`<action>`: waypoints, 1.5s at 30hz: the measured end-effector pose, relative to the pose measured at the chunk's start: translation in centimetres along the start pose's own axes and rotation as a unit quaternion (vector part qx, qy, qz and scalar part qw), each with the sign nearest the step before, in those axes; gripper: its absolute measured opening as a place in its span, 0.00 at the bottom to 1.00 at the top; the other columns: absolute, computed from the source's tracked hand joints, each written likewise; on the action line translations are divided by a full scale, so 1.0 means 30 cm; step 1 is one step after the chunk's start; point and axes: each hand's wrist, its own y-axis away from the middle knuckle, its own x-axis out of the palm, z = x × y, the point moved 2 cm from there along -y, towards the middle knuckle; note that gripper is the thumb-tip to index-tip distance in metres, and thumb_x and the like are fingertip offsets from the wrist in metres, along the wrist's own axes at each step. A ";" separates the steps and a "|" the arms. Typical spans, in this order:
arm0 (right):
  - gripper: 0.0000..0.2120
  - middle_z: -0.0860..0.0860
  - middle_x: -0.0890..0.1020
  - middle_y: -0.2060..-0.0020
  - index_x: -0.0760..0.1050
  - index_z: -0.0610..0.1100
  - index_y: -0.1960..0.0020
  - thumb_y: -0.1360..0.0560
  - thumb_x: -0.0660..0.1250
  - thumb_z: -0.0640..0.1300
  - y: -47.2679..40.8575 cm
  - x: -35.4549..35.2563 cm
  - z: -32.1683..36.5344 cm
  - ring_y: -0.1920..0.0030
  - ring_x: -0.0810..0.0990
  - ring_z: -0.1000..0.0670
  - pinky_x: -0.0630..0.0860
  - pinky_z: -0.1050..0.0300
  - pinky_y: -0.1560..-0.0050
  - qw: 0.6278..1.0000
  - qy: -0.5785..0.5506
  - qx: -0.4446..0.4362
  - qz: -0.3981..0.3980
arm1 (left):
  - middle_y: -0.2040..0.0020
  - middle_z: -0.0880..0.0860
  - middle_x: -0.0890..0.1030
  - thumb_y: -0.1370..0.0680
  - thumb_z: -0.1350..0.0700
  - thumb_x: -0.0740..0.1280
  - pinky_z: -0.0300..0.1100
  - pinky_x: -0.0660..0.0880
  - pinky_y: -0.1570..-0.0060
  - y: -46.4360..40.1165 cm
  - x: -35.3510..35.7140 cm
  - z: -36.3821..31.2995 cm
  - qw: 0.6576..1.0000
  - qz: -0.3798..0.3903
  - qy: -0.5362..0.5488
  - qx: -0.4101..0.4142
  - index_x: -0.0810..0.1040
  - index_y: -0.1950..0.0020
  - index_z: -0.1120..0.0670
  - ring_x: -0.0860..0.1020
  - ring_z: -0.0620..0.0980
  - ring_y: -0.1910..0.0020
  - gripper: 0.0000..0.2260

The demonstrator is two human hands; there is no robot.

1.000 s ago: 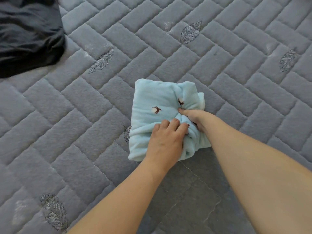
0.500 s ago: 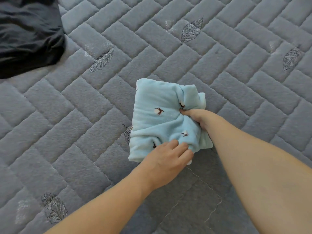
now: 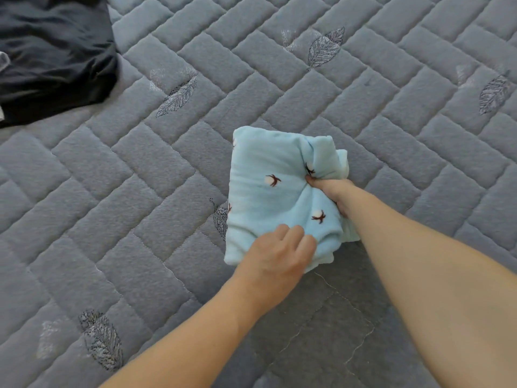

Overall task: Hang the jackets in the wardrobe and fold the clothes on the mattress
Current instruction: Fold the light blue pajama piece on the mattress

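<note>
A light blue fleece garment (image 3: 268, 197) with small brown and white cotton prints lies folded into a thick bundle on the grey quilted mattress (image 3: 140, 191). My left hand (image 3: 277, 253) grips the bundle's near edge, fingers curled over the fabric. My right hand (image 3: 333, 191) is tucked into a fold on the bundle's right side and pinches the fleece there; its fingers are mostly hidden in the cloth. Creases radiate from where the right hand holds.
A crumpled black garment (image 3: 53, 54) lies at the far left corner of the mattress. The mattress cover has a brick quilting pattern with embroidered leaves (image 3: 324, 49).
My left hand slid from the middle of the bundle back to its near edge, uncovering more of the top fold. The right hand stayed tucked in the right side.
</note>
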 end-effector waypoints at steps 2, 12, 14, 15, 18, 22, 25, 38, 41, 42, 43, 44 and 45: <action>0.56 0.42 0.68 0.31 0.56 0.41 0.25 0.40 0.76 0.70 0.030 0.002 -0.013 0.34 0.71 0.38 0.70 0.40 0.34 0.991 0.066 -0.046 -0.106 | 0.60 0.55 0.73 0.33 0.61 0.66 0.46 0.65 0.68 0.071 0.015 0.087 0.993 0.054 -0.062 -0.090 0.68 0.54 0.55 0.71 0.55 0.64 0.11; 0.13 0.55 0.76 0.53 0.69 0.50 0.47 0.27 0.65 0.38 0.385 0.070 -0.499 0.50 0.77 0.50 0.73 0.55 0.50 0.923 0.039 -0.363 -0.124 | 0.54 0.49 0.63 0.27 0.42 0.60 0.44 0.62 0.60 0.135 0.023 0.186 0.951 0.240 -0.053 -0.188 0.71 0.50 0.51 0.66 0.52 0.56 0.15; 0.18 0.61 0.76 0.49 0.68 0.55 0.43 0.27 0.71 0.42 0.388 0.078 -0.499 0.48 0.76 0.59 0.74 0.65 0.50 0.924 0.009 -0.369 -0.100 | 0.51 0.48 0.66 0.29 0.39 0.57 0.44 0.61 0.53 0.100 -0.008 0.205 0.955 0.273 -0.017 -0.111 0.75 0.55 0.49 0.64 0.51 0.51 0.16; 0.21 0.63 0.75 0.48 0.67 0.55 0.42 0.28 0.73 0.43 0.385 0.082 -0.482 0.47 0.75 0.62 0.73 0.70 0.51 0.921 -0.004 -0.376 -0.099 | 0.50 0.46 0.69 0.29 0.42 0.56 0.42 0.63 0.51 0.068 -0.027 0.218 0.949 0.287 0.064 -0.113 0.78 0.56 0.48 0.66 0.49 0.50 0.15; 0.23 0.60 0.76 0.49 0.67 0.52 0.44 0.30 0.76 0.42 0.362 0.106 -0.454 0.50 0.77 0.65 0.74 0.69 0.54 0.937 -0.111 -0.314 -0.104 | 0.49 0.45 0.76 0.25 0.59 0.56 0.32 0.68 0.59 -0.078 -0.043 0.266 0.891 0.260 0.299 -0.221 0.78 0.53 0.49 0.75 0.47 0.52 0.12; 0.11 0.56 0.79 0.56 0.70 0.53 0.54 0.27 0.72 0.45 0.368 0.144 -0.461 0.57 0.79 0.57 0.71 0.68 0.65 0.937 -0.207 -0.215 -0.178 | 0.34 0.50 0.70 0.25 0.69 0.56 0.48 0.74 0.51 -0.317 0.027 0.266 0.963 0.205 0.154 -0.085 0.73 0.33 0.49 0.73 0.54 0.43 0.24; 0.07 0.60 0.80 0.58 0.72 0.57 0.55 0.24 0.68 0.47 0.382 0.165 -0.439 0.57 0.78 0.65 0.71 0.70 0.65 0.929 -0.186 -0.247 -0.202 | 0.24 0.47 0.57 0.24 0.66 0.58 0.49 0.73 0.48 -0.439 0.105 0.188 0.946 0.299 -0.014 0.121 0.61 0.24 0.40 0.65 0.53 0.36 0.33; 0.16 0.52 0.66 0.69 0.62 0.43 0.68 0.29 0.66 0.31 0.430 0.121 -0.474 0.68 0.65 0.50 0.61 0.60 0.69 0.853 -0.072 -0.358 -0.372 | 0.33 0.50 0.67 0.20 0.53 0.60 0.47 0.69 0.49 -0.487 0.186 0.150 0.925 0.341 -0.079 0.148 0.67 0.31 0.50 0.67 0.57 0.41 0.17; 0.11 0.49 0.73 0.62 0.67 0.36 0.67 0.28 0.64 0.28 0.413 0.125 -0.474 0.65 0.69 0.56 0.65 0.65 0.65 0.877 -0.180 -0.301 -0.328 | 0.33 0.50 0.66 0.20 0.53 0.58 0.52 0.71 0.44 -0.469 0.204 0.139 0.933 0.335 -0.066 0.109 0.66 0.30 0.49 0.65 0.59 0.41 0.17; 0.09 0.48 0.74 0.60 0.68 0.35 0.65 0.28 0.63 0.29 0.408 0.129 -0.465 0.64 0.69 0.57 0.66 0.65 0.64 0.886 -0.206 -0.278 -0.308 | 0.32 0.50 0.65 0.20 0.53 0.57 0.54 0.71 0.42 -0.466 0.208 0.141 0.935 0.335 -0.066 0.098 0.65 0.30 0.49 0.65 0.59 0.41 0.18; 0.08 0.48 0.74 0.61 0.68 0.36 0.64 0.27 0.62 0.30 0.405 0.134 -0.457 0.66 0.68 0.57 0.66 0.64 0.64 0.893 -0.228 -0.257 -0.290 | 0.32 0.50 0.64 0.19 0.53 0.57 0.54 0.72 0.42 -0.464 0.212 0.145 0.936 0.334 -0.070 0.092 0.64 0.29 0.49 0.64 0.59 0.40 0.18; 0.07 0.49 0.73 0.63 0.68 0.39 0.62 0.27 0.62 0.30 0.401 0.137 -0.454 0.67 0.68 0.57 0.67 0.64 0.65 0.897 -0.250 -0.239 -0.274 | 0.32 0.50 0.64 0.19 0.53 0.57 0.54 0.72 0.43 -0.462 0.215 0.148 0.938 0.327 -0.075 0.090 0.64 0.29 0.49 0.64 0.60 0.40 0.18; 0.08 0.51 0.74 0.63 0.69 0.42 0.60 0.28 0.60 0.30 0.399 0.138 -0.454 0.67 0.69 0.58 0.69 0.65 0.66 0.899 -0.272 -0.224 -0.261 | 0.32 0.51 0.64 0.19 0.53 0.57 0.54 0.72 0.44 -0.461 0.217 0.148 0.940 0.320 -0.078 0.090 0.65 0.30 0.50 0.64 0.60 0.40 0.17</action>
